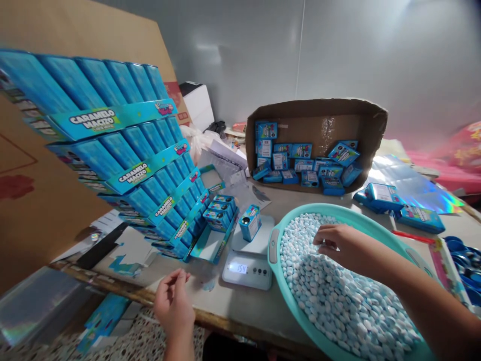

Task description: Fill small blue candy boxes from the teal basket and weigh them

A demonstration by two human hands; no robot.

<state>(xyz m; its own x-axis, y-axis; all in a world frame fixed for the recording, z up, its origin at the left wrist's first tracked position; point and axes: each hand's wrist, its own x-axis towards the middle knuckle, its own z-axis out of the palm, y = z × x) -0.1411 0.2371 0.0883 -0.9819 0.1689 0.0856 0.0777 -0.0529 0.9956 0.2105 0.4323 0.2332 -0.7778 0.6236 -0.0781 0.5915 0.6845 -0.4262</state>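
Observation:
My right hand (pixel 334 240) is over the small white and pale-blue candies (pixel 338 301) heaped in a turquoise oval tub (pixel 287 293). Its fingers curl down at the candies' surface, and what is between them is hidden. My left hand (pixel 175 301) is at the table's front edge, its fingers curled in loosely and nothing visible in them. Between the hands, a small digital scale (pixel 246 271) reads what looks like 154, possibly with a decimal point. An upright blue tin (pixel 250 223) stands on its plate. Left of it, a blue display tray (pixel 210 245) holds several similar tins.
A tall stack of filled blue display trays (pixel 150 175) leans at the left before a large cardboard box (pixel 22 200). An open carton (pixel 315 115) behind the tub contains several blue tins. More blue packs (pixel 421 219) and blue lids (pixel 462 260) are at the right.

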